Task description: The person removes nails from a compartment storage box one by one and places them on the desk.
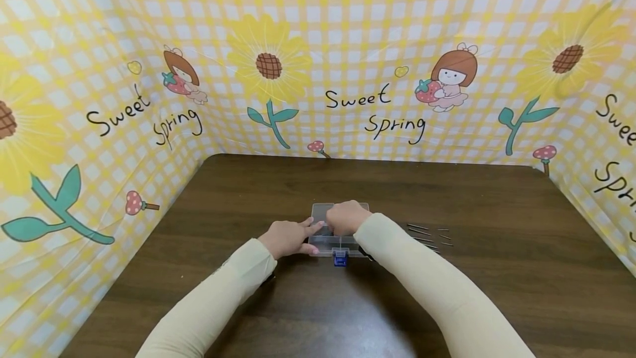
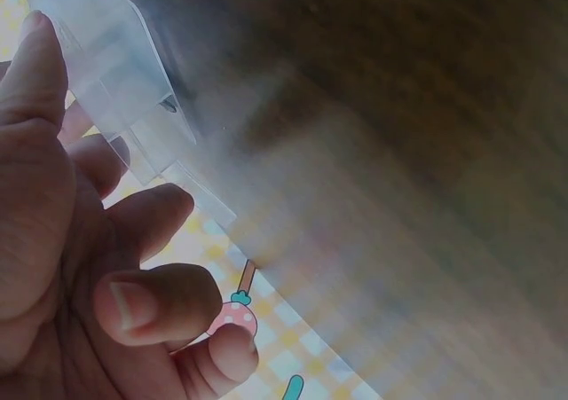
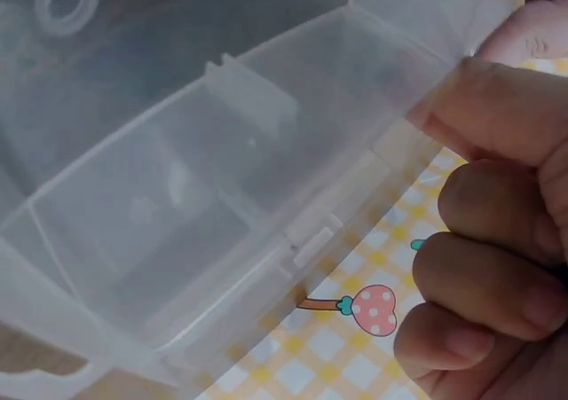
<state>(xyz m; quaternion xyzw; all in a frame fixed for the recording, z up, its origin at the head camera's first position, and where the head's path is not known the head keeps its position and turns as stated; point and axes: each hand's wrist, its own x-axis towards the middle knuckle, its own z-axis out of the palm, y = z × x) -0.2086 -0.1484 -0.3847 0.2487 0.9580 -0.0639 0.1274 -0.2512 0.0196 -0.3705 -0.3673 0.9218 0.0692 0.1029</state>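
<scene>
A clear plastic box (image 1: 325,245) with inner dividers stands on the table, a blue latch (image 1: 340,259) at its near side. My left hand (image 1: 288,238) grips the box's left end, thumb by the near corner and forefinger over the rim; its other fingers curl loosely in the left wrist view. My right hand (image 1: 346,217) is over the box's far half with fingers curled. In the right wrist view its forefinger (image 3: 497,103) bends to a tip at the clear wall; I cannot tell whether it pinches anything. A small dark piece (image 2: 168,105) shows through the plastic.
Right of the box, several thin metal pins (image 1: 419,229) lie on the brown wooden table (image 1: 278,192), with shorter ones (image 1: 444,230) beside them. My right forearm passes close to these. A yellow checked cloth (image 1: 348,32) rises behind the table and along both sides.
</scene>
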